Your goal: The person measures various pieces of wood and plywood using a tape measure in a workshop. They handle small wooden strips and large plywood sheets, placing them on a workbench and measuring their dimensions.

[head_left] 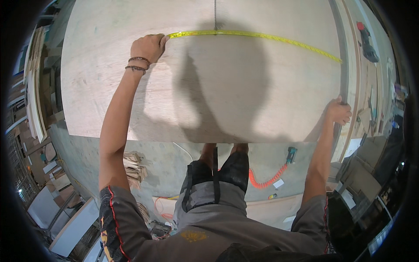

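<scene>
A large pale plywood sheet (100, 96) lies in front of me. Across its far part stretches a yellow tape measure blade (270, 36), reaching to the sheet's right edge. My left hand (148, 47), with two dark bracelets on its wrist, is closed on the blade's left end. The tape's case does not show; the hand may cover it. At the sheet's right edge, nearer to me, my right hand (339, 111) has its fingers curled over the rim. A thin dark line (215, 15) runs from the top of the view down to the tape.
A red and black power tool (367, 42) lies on the boards to the right. Below the sheet, a coiled orange air hose (268, 181) joins a teal tool (291, 155) on the floor. Stacked wood strips (134, 169) and leaning boards (35, 87) stand at left.
</scene>
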A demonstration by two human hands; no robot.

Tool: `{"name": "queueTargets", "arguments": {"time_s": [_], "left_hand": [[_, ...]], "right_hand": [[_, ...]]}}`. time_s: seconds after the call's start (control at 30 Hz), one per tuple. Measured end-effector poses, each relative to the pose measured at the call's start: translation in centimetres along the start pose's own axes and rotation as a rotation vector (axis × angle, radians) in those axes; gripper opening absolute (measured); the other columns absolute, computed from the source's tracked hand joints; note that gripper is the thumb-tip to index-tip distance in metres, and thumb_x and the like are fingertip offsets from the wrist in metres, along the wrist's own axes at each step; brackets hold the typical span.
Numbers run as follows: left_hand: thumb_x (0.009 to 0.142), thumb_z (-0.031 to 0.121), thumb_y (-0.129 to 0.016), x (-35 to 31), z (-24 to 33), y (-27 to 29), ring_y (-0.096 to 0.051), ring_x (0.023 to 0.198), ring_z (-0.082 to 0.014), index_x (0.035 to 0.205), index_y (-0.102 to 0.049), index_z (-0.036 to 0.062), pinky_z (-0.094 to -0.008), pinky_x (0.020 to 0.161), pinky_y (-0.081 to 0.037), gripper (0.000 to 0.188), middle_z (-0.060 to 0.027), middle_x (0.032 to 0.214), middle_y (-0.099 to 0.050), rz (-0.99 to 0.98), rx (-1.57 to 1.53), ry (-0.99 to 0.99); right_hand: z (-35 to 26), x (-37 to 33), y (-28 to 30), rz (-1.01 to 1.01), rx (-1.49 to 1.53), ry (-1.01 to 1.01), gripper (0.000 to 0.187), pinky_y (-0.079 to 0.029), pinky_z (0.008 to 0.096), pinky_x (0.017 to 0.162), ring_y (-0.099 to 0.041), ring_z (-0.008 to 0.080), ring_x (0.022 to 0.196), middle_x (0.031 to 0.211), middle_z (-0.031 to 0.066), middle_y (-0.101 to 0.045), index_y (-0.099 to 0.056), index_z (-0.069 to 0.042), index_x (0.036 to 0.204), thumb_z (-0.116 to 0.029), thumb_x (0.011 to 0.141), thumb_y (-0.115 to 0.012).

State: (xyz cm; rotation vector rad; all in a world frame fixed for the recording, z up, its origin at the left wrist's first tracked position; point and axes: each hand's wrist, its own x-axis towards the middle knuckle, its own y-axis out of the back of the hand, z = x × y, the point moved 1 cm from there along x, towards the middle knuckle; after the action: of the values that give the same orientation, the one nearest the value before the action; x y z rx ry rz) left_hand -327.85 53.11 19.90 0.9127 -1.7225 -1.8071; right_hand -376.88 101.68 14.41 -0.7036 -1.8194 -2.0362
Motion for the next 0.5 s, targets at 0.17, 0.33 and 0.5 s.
{"name": "queueTargets", "arguments": {"time_s": [0.17, 0.33, 0.5], "left_hand": [[0.099, 0.044, -0.046, 0.02, 0.02, -0.03, -0.068, 0.075, -0.0353, 0.105, -0.072, 0.0169, -0.0453, 0.065, -0.055, 0.038, -0.0141, 0.084, -0.071, 0.018, 0.003, -0.014], [0.1, 0.045, -0.046, 0.21, -0.01, -0.37, -0.068, 0.074, -0.034, 0.105, -0.072, 0.0171, -0.0435, 0.062, -0.056, 0.039, -0.0128, 0.083, -0.071, 0.039, 0.043, -0.026], [0.1, 0.046, -0.045, 0.15, -0.2, -0.62, -0.069, 0.073, -0.0329, 0.105, -0.072, 0.0175, -0.0431, 0.06, -0.056, 0.04, -0.0114, 0.081, -0.071, 0.042, 0.042, -0.022]], "right_hand": [[-0.46, -0.04, -0.16, -0.008, -0.027, -0.015, 0.055, -0.036, 0.0535, 0.086, -0.05, 0.0387, 0.111, 0.118, 0.0173, -0.056, -0.062, -0.01, 0.11, -0.056, 0.081, -0.068], [-0.34, -0.02, -0.33, 0.026, -0.04, -0.008, 0.057, -0.036, 0.0537, 0.085, -0.048, 0.0384, 0.111, 0.115, 0.0177, -0.054, -0.059, -0.008, 0.111, -0.056, 0.082, -0.068], [-0.87, -0.14, -0.05, -0.022, -0.059, -0.019, 0.058, -0.034, 0.0539, 0.086, -0.046, 0.0381, 0.111, 0.117, 0.0187, -0.052, -0.056, -0.007, 0.113, -0.055, 0.083, -0.067]]}}
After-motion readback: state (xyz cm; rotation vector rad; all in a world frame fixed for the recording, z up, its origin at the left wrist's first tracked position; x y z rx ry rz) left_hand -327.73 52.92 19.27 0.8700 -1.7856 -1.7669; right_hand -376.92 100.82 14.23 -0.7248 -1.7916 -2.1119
